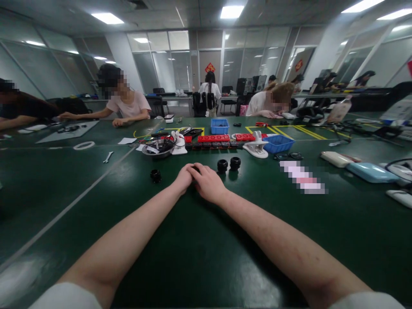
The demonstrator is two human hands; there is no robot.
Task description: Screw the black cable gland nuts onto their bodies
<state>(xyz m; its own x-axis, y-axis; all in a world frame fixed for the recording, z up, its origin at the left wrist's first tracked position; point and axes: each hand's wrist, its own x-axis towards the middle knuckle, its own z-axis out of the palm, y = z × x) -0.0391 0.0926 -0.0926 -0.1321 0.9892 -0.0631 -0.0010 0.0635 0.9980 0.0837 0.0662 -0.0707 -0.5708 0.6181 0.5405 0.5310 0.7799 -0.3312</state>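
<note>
We start with the two black round fittings [228, 164], standing side by side on the green table [96, 223], to the right of the metal bowl [158, 148] and nearer to us than it. A third black fitting [156, 175] sits alone straight in front of the bowl. Between them, in front and right of the bowl, the left hand [183, 178] and right hand [207, 182] meet.

The bowl holds a tangle of dark cables and small parts. Beyond it to the right stands a blue bin [219, 125]; we cannot see inside. Farther right of the bowl lies a shallow blue basket [278, 143], its contents hidden by the rim, with a white clamp-like piece [255, 148] touching its near-left side. Red trays [214, 138] run in a row to the right of the bowl.

We read no writing anywhere: a red ornament [210, 68] hangs on the wall far behind the bowl, too small to make out.

Both forearms lie bare and outstretched, converging from the lower corners. The hands are palm-down, knuckles up, fingers curled in narrow and touching each other at the tips. We cannot tell whether anything is pinched between them.

A small wrench [107, 157] lies left of the bowl.
</note>
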